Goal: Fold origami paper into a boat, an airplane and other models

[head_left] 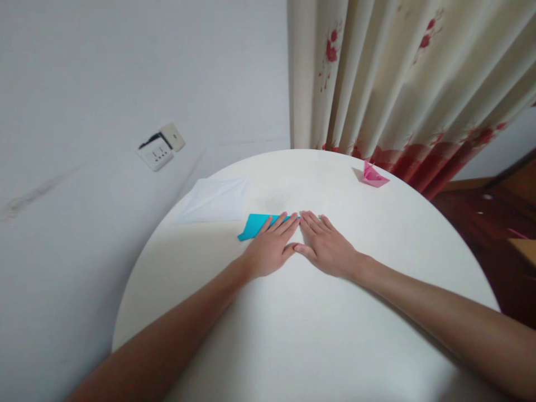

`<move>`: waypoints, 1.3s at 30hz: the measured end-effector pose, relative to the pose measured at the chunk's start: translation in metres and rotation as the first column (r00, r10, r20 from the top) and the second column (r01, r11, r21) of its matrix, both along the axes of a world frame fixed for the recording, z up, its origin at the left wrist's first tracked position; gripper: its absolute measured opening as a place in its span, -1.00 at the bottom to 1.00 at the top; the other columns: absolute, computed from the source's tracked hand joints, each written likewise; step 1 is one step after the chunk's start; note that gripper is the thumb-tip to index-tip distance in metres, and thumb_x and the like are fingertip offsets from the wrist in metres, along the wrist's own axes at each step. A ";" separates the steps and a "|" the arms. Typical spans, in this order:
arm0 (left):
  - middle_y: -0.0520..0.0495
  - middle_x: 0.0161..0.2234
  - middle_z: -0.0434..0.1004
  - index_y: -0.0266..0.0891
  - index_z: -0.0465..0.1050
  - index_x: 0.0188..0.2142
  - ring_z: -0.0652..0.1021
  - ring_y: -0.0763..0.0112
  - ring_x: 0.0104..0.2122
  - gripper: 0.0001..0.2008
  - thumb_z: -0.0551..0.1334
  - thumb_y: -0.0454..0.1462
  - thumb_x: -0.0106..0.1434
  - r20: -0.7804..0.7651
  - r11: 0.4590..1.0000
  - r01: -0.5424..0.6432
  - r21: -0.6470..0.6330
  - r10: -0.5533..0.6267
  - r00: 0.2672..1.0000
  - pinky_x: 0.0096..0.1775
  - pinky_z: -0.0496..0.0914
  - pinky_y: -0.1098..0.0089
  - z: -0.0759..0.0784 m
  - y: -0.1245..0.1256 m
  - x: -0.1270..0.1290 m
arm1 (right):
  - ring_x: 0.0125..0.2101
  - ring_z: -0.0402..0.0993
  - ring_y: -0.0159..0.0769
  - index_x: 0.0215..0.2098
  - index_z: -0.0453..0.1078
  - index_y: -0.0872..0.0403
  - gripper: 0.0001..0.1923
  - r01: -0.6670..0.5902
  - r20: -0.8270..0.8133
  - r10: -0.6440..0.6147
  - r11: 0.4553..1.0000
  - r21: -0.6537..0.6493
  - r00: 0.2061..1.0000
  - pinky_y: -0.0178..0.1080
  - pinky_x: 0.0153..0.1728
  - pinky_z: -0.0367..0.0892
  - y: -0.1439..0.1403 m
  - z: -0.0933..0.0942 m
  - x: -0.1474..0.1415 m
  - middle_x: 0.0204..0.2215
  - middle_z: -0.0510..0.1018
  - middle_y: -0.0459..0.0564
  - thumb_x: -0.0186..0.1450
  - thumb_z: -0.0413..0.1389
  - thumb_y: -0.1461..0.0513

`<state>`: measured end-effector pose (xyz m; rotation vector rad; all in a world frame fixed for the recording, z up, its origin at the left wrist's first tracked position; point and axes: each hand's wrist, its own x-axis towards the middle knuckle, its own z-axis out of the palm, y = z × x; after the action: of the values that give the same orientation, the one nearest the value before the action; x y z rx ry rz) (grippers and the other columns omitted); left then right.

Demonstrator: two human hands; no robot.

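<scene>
A folded sheet of blue paper [254, 224] lies on the white round table, its left end showing past my fingers. My left hand [271, 245] rests flat on it with the fingers stretched out. Beside it, my right hand [324, 243] is also flat, fingers extended over the paper's right part, which is mostly hidden. The two thumbs meet or nearly meet below the paper.
White paper or a thin sheet [218, 200] lies at the table's back left. A pink folded-paper boat [374, 176] stands near the back right edge. Behind the round table [301, 335] are a wall with a socket [156, 153] and a flowered curtain [389, 84].
</scene>
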<state>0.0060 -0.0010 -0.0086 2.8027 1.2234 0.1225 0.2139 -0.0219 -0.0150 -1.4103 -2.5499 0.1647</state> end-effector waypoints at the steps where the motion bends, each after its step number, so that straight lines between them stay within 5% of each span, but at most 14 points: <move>1: -0.16 0.46 -0.07 -0.20 -0.06 0.44 -0.06 0.16 0.45 -0.41 -0.06 -0.09 0.51 0.006 1.000 -0.002 -0.004 0.002 1.000 0.37 -0.06 -0.02 0.000 0.000 0.000 | 0.43 -0.14 0.03 0.44 -0.03 0.37 -0.09 -0.010 0.000 0.010 1.000 0.000 1.000 0.14 0.38 -0.10 0.000 0.000 0.000 0.42 -0.02 0.37 0.47 -0.33 -0.20; 8: -0.12 0.44 0.02 -0.19 0.02 0.43 0.02 0.17 0.44 -0.43 -0.02 -0.10 0.50 0.065 1.000 -0.025 -0.001 0.025 0.998 0.37 -0.01 0.04 0.000 -0.001 0.001 | 0.43 -0.12 0.02 0.43 0.00 0.38 -0.11 -0.018 0.001 0.018 1.000 0.014 1.000 0.11 0.39 -0.10 0.001 0.000 0.001 0.42 -0.01 0.36 0.48 -0.36 -0.18; 18: -0.09 0.13 0.50 -0.13 0.50 0.12 0.44 0.22 0.13 -0.68 0.10 -0.24 0.46 0.199 0.994 -0.081 0.080 0.063 0.978 0.18 0.34 0.16 0.008 0.004 0.003 | 0.41 -0.02 0.00 0.40 0.07 0.34 -0.13 -0.008 -0.030 0.009 1.000 0.008 0.999 0.10 0.36 0.02 -0.009 0.006 -0.004 0.39 0.11 0.35 0.47 -0.29 -0.19; 33: -0.03 -0.10 0.51 -0.04 0.59 -0.04 0.46 0.28 -0.06 -0.78 0.20 -0.27 0.42 0.239 0.990 -0.106 0.097 0.080 0.968 0.05 0.41 0.22 0.010 0.007 -0.001 | 0.37 0.10 0.02 0.36 0.17 0.29 -0.29 -0.014 -0.086 0.015 1.000 0.014 0.996 0.10 0.33 0.10 -0.014 0.008 -0.006 0.35 0.22 0.35 0.50 -0.13 -0.08; 39: -0.04 -0.14 0.51 -0.09 0.60 -0.07 0.46 0.29 -0.10 -0.79 0.19 -0.28 0.43 0.231 0.991 -0.085 0.107 0.059 0.971 0.01 0.40 0.25 0.012 0.006 -0.001 | 0.14 0.41 -0.07 0.09 0.48 0.16 -0.65 0.006 -0.186 0.001 0.999 0.036 0.982 -0.06 0.18 0.29 -0.006 0.016 -0.002 0.12 0.52 0.20 0.50 -0.05 0.22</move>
<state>0.0051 0.0046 0.0030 2.7424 1.3004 0.5206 0.2119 -0.0279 0.0014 -1.3184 -2.3868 0.2363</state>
